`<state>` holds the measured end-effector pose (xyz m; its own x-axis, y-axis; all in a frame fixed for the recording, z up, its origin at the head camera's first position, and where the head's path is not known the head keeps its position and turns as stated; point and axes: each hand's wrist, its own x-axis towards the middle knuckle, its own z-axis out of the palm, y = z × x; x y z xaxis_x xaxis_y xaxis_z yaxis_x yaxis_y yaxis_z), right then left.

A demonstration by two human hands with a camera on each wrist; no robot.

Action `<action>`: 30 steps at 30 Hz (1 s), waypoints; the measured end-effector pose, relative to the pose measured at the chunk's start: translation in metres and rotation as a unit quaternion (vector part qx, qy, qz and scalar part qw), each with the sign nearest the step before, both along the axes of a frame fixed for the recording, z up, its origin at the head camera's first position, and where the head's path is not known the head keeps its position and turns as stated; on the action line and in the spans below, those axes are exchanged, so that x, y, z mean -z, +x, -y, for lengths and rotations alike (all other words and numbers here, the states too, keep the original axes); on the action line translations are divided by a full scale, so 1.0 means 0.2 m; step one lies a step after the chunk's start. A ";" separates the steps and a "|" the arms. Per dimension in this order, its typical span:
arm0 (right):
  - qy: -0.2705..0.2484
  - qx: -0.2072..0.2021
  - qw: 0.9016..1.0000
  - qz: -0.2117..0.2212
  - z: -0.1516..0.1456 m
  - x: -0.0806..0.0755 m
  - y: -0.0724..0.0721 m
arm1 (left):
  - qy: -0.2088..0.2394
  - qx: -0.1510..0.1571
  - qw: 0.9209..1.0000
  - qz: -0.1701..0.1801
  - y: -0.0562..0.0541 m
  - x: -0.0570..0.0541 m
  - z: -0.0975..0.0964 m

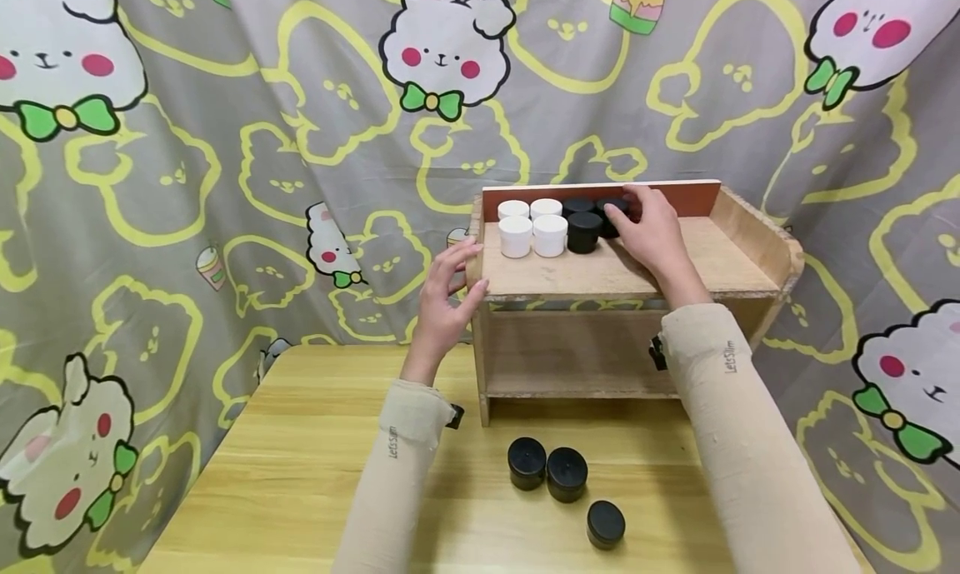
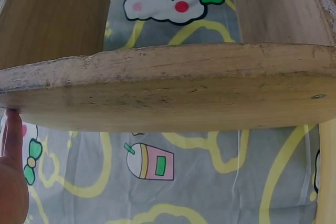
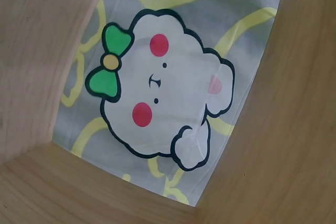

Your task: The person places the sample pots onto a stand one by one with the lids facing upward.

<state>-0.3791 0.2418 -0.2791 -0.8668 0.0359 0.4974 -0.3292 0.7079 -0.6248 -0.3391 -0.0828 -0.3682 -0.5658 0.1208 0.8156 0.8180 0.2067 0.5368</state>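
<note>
On the top board of a wooden shelf [image 1: 570, 279], several white jars [image 1: 515, 237] stand in two rows at the left. Black jars [image 1: 582, 232] continue the rows to their right. My right hand [image 1: 654, 232] reaches over the board and pinches the rightmost black jar [image 1: 611, 224] between thumb and fingers, partly hiding it. At the shelf's left side panel [image 1: 476, 266], my left hand [image 1: 446, 295] touches the edge with fingertips and thumb, fingers loosely bent. The left wrist view catches one digit [image 2: 11, 140] against the panel; no hand shows in the right wrist view.
Three black jars [image 1: 567, 474] stand on the wooden table [image 1: 315, 449] in front of the shelf, two close together and one nearer. A lower board [image 1: 577, 374] lies beneath the top one. A patterned curtain [image 1: 330, 166] hangs behind.
</note>
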 end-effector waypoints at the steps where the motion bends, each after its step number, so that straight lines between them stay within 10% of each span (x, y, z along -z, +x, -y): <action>1: -0.006 0.005 1.000 -0.012 0.00 0.00 0.00 | 0.001 0.002 1.000 -0.001 0.00 0.00 0.00; 8: -0.059 0.053 0.992 -0.097 -0.01 -0.02 0.05 | -0.015 -0.010 1.000 0.009 -0.01 -0.01 -0.01; 17: -0.064 -0.011 0.992 -0.104 0.04 0.01 0.17 | -0.010 -0.009 1.000 0.016 0.00 0.01 0.01; 30: -0.004 -0.106 0.984 -0.146 0.01 0.06 0.57 | -0.016 -0.007 1.000 0.006 0.00 0.00 0.01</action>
